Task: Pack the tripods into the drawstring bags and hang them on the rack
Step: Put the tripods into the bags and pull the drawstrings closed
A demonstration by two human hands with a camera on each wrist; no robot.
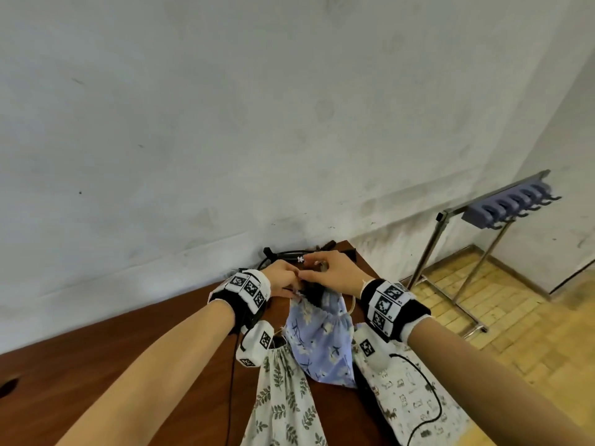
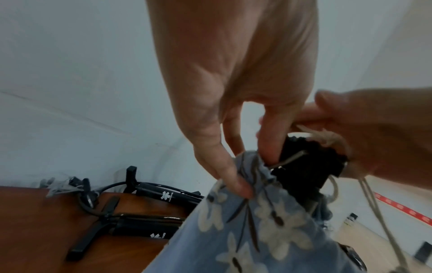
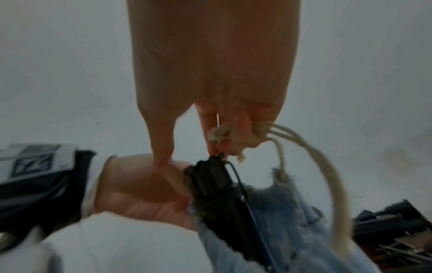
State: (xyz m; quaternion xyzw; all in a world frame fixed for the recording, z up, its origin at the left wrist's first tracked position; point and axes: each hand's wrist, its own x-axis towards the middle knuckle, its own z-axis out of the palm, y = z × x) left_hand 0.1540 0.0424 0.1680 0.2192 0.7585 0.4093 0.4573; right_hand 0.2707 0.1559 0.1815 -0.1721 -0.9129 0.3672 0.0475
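Observation:
A blue floral drawstring bag (image 1: 322, 342) hangs above the brown table (image 1: 128, 355) between both hands. The black top of a tripod (image 2: 304, 166) sticks out of its gathered mouth. My left hand (image 1: 283, 278) pinches the bag's rim (image 2: 247, 166) between thumb and fingers beside the tripod. My right hand (image 1: 331, 272) has its fingers curled round the cream drawstring cords (image 3: 327, 166), just above the tripod (image 3: 215, 184). The cords loop down along the bag (image 3: 292, 212). Two more folded black tripods (image 2: 163, 195) lie on the table by the wall.
A leaf-print bag (image 1: 283, 400) and a cat-print bag (image 1: 405, 397) lie flat on the table under my forearms. A metal rack (image 1: 508, 204) with a blue row of hooks stands on the tiled floor at the right. A white wall runs close behind the table.

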